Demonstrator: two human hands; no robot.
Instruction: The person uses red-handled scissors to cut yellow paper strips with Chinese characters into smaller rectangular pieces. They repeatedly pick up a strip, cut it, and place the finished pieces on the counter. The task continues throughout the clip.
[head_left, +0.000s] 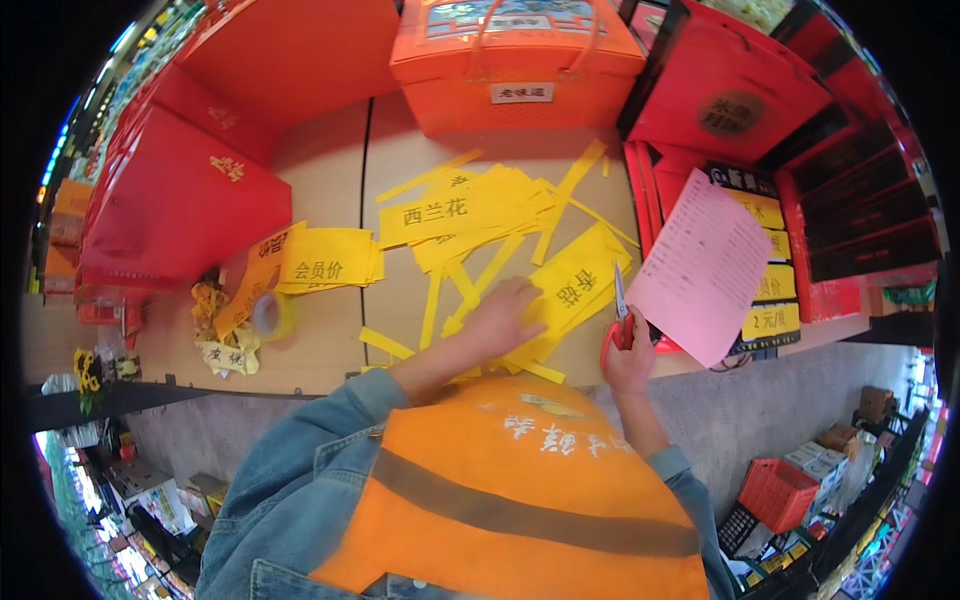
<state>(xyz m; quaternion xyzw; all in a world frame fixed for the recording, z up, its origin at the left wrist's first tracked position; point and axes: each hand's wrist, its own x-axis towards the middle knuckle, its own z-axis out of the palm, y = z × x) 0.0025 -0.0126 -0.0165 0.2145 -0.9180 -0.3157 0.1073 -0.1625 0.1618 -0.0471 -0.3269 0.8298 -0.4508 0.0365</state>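
My right hand (634, 356) holds scissors (620, 292) with red handles, their metal blades pointing away from me and looking nearly closed. Beside the blades lies a stack of yellow paper labels (581, 281) printed with dark characters. My left hand (504, 319) rests at the left edge of this stack, fingers bent; whether it pinches a label cannot be made out. Beyond it spreads a larger pile of printed yellow labels (472, 214). Thin yellow paper offcuts (430, 307) are scattered around both hands.
A smaller yellow label stack (326, 259), a roll of clear tape (272, 315) and crumpled paper (229, 352) lie left. Red bags (180, 202) and an orange gift box (521, 75) border the wooden table (319, 165). Right, a pink written sheet (701, 270) overlaps a black price board (769, 292).
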